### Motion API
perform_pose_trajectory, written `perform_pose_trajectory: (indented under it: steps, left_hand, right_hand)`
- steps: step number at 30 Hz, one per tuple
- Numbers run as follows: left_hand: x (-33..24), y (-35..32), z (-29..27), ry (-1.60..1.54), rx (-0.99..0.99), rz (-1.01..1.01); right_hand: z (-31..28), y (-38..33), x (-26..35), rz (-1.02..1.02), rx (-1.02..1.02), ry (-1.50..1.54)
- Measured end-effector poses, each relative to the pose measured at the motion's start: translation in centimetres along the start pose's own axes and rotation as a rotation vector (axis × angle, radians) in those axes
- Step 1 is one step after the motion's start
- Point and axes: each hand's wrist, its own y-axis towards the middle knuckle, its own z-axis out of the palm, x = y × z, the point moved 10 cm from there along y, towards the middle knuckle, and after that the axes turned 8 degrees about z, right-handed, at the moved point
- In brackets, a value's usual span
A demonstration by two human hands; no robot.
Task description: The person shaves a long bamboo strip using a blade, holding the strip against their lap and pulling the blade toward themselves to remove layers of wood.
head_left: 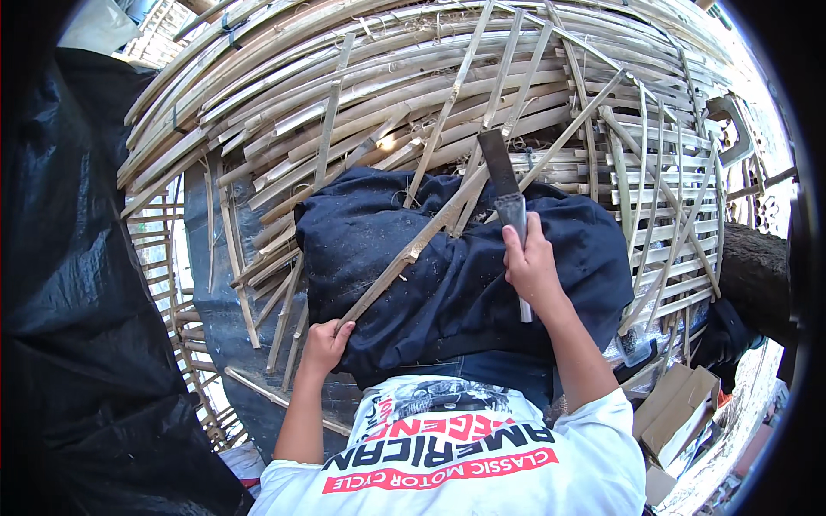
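Observation:
My right hand grips the handle of a broad flat-bladed knife, its blade pointing away from me and resting against a long bamboo strip. My left hand holds the near end of that strip. The strip runs diagonally up to the right across a dark blue cloth spread over my lap. Wood shavings lie scattered on the cloth.
Piles of split bamboo strips lie ahead and to the left. A woven bamboo lattice stands at the right. Black plastic sheeting fills the left side. Cardboard boxes sit at the lower right beside a dark log.

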Motion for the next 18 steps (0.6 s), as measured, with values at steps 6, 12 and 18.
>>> perform_pose_trajectory:
  steps: [6, 12, 18]
  left_hand:
    - [1.0, 0.2, -0.3, -0.022, 0.029, -0.004]
    - [0.8, 0.9, -0.1, -0.059, 0.050, 0.003]
    - [1.7, 0.4, 0.4, -0.039, 0.002, 0.028]
  right_hand:
    - [1.0, -0.8, -0.5, 0.001, 0.186, -0.037]
    - [3.8, -2.5, -1.8, -0.071, 0.108, -0.213]
    - [3.2, -1.5, -0.4, -0.019, 0.089, -0.006]
